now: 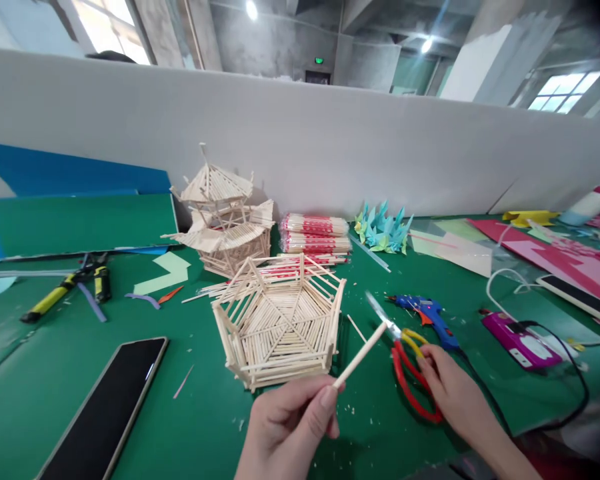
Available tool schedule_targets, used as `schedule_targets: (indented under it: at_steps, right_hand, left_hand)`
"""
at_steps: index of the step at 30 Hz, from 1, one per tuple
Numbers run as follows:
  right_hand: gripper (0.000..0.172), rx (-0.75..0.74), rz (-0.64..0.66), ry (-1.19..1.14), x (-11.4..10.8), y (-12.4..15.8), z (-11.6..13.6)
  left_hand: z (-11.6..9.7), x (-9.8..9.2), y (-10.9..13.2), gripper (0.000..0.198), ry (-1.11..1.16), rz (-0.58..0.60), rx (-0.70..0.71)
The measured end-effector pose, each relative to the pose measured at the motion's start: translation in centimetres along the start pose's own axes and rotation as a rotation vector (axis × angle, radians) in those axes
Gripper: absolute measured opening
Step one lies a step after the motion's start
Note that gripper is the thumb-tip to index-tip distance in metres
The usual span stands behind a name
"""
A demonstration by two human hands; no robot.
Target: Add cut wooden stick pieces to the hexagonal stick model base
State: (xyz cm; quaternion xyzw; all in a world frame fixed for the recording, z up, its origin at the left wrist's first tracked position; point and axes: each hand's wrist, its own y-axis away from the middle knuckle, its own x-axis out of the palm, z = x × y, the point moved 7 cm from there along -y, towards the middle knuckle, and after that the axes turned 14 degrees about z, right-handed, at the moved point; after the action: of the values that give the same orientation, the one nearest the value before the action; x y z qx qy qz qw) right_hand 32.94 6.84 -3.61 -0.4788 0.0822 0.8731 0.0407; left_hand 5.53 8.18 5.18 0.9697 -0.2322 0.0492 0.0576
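Between the thumb and fingers of my left hand [295, 420] is a thin wooden stick [360, 357], slanting up to the right. My right hand [450, 383] pinches the yellow handle of a pair of scissors [415, 373]; the blades point up and left, near the stick's upper end. Just beyond my left hand stands a hexagonal stick basket [290, 327] with a woven-looking floor and open lattice sides. Behind it is a tiered stick pagoda [220, 220]. To the right of the pagoda lie packs of sticks [315, 233] in red and clear wrapping.
A blue glue gun [427, 313] lies beyond the scissors, its cord running right of my right hand. Further right is a purple device [520, 340] with cables. A phone [107, 407], pliers [60, 293] and paper scraps lie left. Blue folded paper [383, 227] stands by the white partition [305, 147].
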Motion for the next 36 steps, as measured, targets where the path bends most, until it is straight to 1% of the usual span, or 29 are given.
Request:
schedule_targets:
  at_steps: [2,4,6,7,9,10,11,14,16,17,20,22,24,25,26,27,28,29,31,33,36]
  right_hand:
    - [0.030,0.012,-0.008,-0.170,-0.5,0.8,-0.2]
    - [0.037,0.073,0.025,-0.480,-0.6,1.7,-0.8]
    - [0.045,0.131,0.115,-0.824,0.0,2.7,-0.8]
    - [0.049,0.133,0.179,-0.942,0.5,3.3,-0.4]
    - [0.053,0.087,0.284,-1.050,1.1,4.3,0.9]
    - [0.053,0.067,0.300,-1.050,1.2,4.8,1.5]
    - [0.050,0.066,0.285,-1.030,1.4,5.2,2.0]
    - [0.029,0.146,0.144,-1.003,2.1,5.5,2.6]
    - [0.017,0.187,0.129,-1.014,3.0,4.8,3.1]
    - [0.018,0.201,0.148,-1.016,3.6,4.2,3.3]
    - [0.029,0.246,0.232,-1.007,5.0,2.2,3.3]
    - [0.030,0.287,0.293,-1.001,6.0,1.5,3.0]
    - [0.021,0.271,0.288,-0.978,6.2,1.7,2.9]
    - [0.012,0.227,0.251,-0.947,5.9,2.1,3.0]
    - [0.008,0.158,0.200,-0.894,5.3,2.7,3.3]
    - [0.018,0.077,0.143,-0.830,4.5,3.4,3.7]
    - [0.033,0.004,0.104,-0.756,3.8,4.2,4.2]
    - [0.048,-0.046,0.086,-0.696,3.1,5.0,4.7]
    - [0.067,-0.086,0.089,-0.631,2.2,6.2,5.5]
    - [0.074,-0.093,0.142,-0.581,1.7,6.6,6.3]
    - [0.075,-0.133,0.230,-0.481,1.6,6.5,7.7]
  left_hand:
    - [0.1,0.3,-0.4,0.033,0.050,0.016,-0.019]
    - [0.2,0.5,-0.8,0.030,0.090,0.023,-0.036]
    - [0.1,0.7,-1.3,0.026,0.137,0.013,-0.047]
    - [0.1,0.7,-1.5,0.026,0.161,0.004,-0.052]
    - [0.2,0.7,-1.8,0.029,0.196,-0.016,-0.064]
    - [0.2,0.6,-1.9,0.030,0.203,-0.029,-0.069]
    - [0.2,0.4,-1.9,0.031,0.201,-0.040,-0.069]
    - [-0.1,0.0,-1.9,0.028,0.142,-0.065,-0.037]
    - [-0.5,-0.1,-1.7,0.025,0.067,-0.078,-0.001]
    - [-0.7,-0.2,-1.6,0.024,0.025,-0.082,0.017]
    - [-1.2,-0.1,-1.4,0.019,-0.090,-0.100,0.094]
    - [-1.5,0.0,-1.3,0.018,-0.148,-0.097,0.155]
    - [-1.6,0.1,-1.2,0.017,-0.200,-0.084,0.205]
    - [-1.7,0.2,-1.1,0.018,-0.235,-0.072,0.223]
    - [-1.8,0.3,-1.1,0.018,-0.277,-0.061,0.239]
    - [-2.0,0.4,-1.0,0.018,-0.326,-0.051,0.254]
    - [-2.1,0.5,-0.9,0.019,-0.379,-0.044,0.271]
    - [-2.3,0.6,-0.8,0.019,-0.430,-0.040,0.289]
    - [-2.5,0.8,-0.6,0.020,-0.515,-0.034,0.324]
    - [-2.7,1.0,-0.5,0.020,-0.574,-0.032,0.356]
    - [-2.8,1.2,-0.5,0.020,-0.626,-0.024,0.399]
